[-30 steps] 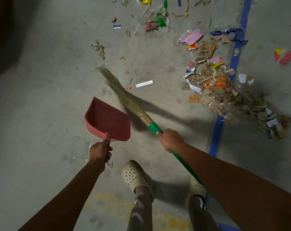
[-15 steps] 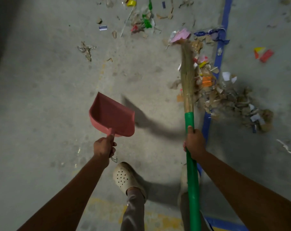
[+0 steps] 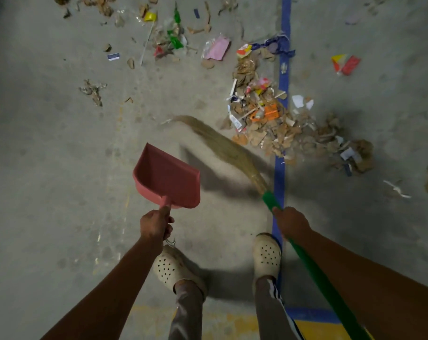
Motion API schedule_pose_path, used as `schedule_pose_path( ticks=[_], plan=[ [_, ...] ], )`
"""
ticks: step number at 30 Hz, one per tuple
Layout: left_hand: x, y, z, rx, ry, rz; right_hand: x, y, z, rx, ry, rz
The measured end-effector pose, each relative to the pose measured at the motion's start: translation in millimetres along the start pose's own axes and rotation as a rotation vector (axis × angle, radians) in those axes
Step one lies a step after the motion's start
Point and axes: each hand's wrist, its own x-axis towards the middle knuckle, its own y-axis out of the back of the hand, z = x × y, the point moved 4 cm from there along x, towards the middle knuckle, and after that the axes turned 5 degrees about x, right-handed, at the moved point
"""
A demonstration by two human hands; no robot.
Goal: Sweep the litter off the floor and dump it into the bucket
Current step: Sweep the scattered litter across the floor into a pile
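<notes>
My left hand (image 3: pixel 156 225) grips the handle of a red dustpan (image 3: pixel 167 177), held above the concrete floor with its mouth pointing away from me. My right hand (image 3: pixel 291 222) grips the green handle of a straw broom (image 3: pixel 222 146). Its blurred bristles curve up and left, their tip just left of a heap of litter (image 3: pixel 276 123). That heap of cardboard scraps, paper and wrappers lies across the blue floor line (image 3: pixel 279 173). More litter (image 3: pixel 171 40) is strewn at the top. No bucket is in view.
My two feet in cream clogs (image 3: pixel 170 268) stand at the bottom centre, one on the blue line. A red and yellow wrapper (image 3: pixel 346 65) lies at the upper right, and brown scraps (image 3: pixel 93 90) at the left. Yellow paint marks the floor near my feet.
The broom has swung from upright over the heap down and to the left, so its bristles now trail left of the heap. The dustpan stays in my left hand. The view has shifted a little.
</notes>
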Motion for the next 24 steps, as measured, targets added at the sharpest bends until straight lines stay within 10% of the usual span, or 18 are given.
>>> schedule_pose_path(
  ticks=[8,24],
  plan=[
    [-16,-36,-2,0.026,-0.011,-0.038,8,77,37,0.450,-0.105,0.160],
    [-34,-39,51,-0.011,-0.068,-0.066,-45,65,-35,0.379,0.145,0.128]
  ],
)
